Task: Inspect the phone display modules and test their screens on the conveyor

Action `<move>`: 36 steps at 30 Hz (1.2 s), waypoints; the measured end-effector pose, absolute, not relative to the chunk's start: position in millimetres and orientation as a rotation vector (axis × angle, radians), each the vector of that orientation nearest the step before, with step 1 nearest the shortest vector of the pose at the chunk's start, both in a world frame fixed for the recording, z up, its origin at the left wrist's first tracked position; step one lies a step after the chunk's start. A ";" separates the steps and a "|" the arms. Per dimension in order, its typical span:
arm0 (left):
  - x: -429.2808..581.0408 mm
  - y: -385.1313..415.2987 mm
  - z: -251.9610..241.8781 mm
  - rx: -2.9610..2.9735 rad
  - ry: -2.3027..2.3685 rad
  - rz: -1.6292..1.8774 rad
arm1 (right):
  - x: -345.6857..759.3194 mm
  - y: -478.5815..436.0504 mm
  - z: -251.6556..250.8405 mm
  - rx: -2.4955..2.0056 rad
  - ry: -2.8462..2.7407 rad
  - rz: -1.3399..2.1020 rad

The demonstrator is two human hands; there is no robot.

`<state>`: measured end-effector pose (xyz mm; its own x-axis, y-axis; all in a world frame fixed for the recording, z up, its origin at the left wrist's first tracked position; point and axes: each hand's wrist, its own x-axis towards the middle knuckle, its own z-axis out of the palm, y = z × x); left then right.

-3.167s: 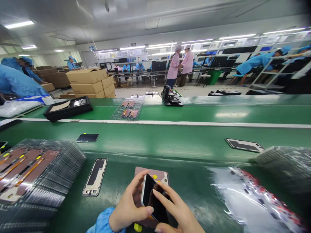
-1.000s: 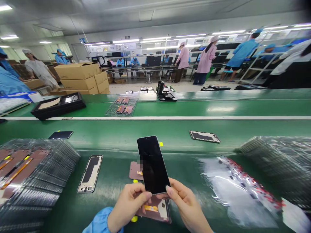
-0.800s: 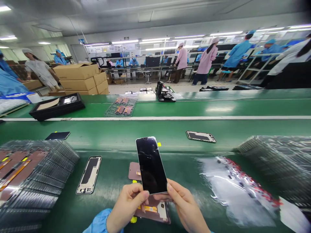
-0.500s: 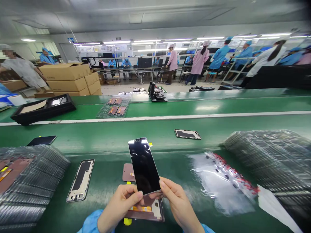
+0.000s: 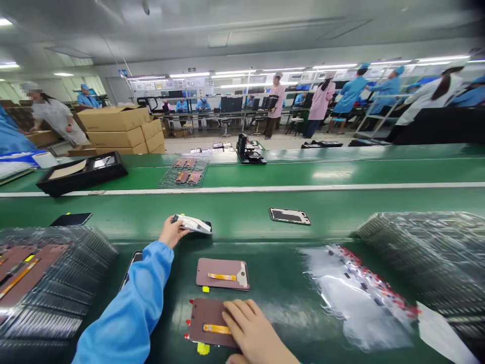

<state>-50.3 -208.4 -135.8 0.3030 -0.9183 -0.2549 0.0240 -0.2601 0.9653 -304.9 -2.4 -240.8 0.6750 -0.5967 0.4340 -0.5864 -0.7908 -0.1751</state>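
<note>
Stretched forward, my left hand (image 5: 172,232) grips the end of a phone (image 5: 194,224), which is tilted low over the green belt and reflects light. Near the front, my right hand (image 5: 253,326) lies with fingers extended over the right end of a brown-backed phone screen (image 5: 208,316), touching it. That screen has an orange flex cable, a yellow tab and red tabs at its left edge. Just beyond it lies another brown-backed screen (image 5: 222,273) with a similar cable. A phone frame (image 5: 133,265) is mostly hidden behind my left sleeve.
Another phone frame (image 5: 290,216) lies on the belt (image 5: 341,202). Stacked clear trays stand left (image 5: 76,283) and right (image 5: 435,253). Clear films with red tabs (image 5: 352,298) are spread at right. A dark phone (image 5: 71,219) lies far left. Co-workers are in the background.
My left hand has carried the phone forward and left to the belt. My right hand has let go of it and moved down onto the near brown-backed screen.
</note>
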 end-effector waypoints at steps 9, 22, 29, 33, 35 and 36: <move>-30.9 -189.5 -144.2 1.670 -1.177 -0.659 | -301.4 2.0 -247.7 -3.014 0.925 -1.334; -142.3 -24.1 -161.5 1.174 -1.079 -1.589 | -305.5 -11.8 -169.7 -2.824 1.184 -1.508; -136.1 -24.0 -158.9 1.134 -1.266 -1.734 | -333.5 -27.3 -170.9 -2.109 1.453 -1.613; -137.4 -16.6 -164.9 1.134 -1.312 -1.702 | -338.7 -34.9 -173.3 -2.126 1.392 -1.690; -139.9 -15.7 -166.8 1.153 -1.301 -1.666 | -334.4 -33.4 -173.0 -2.341 1.432 -1.789; -141.1 -16.5 -167.0 1.174 -1.301 -1.645 | -330.9 -31.1 -172.4 -2.464 1.425 -1.820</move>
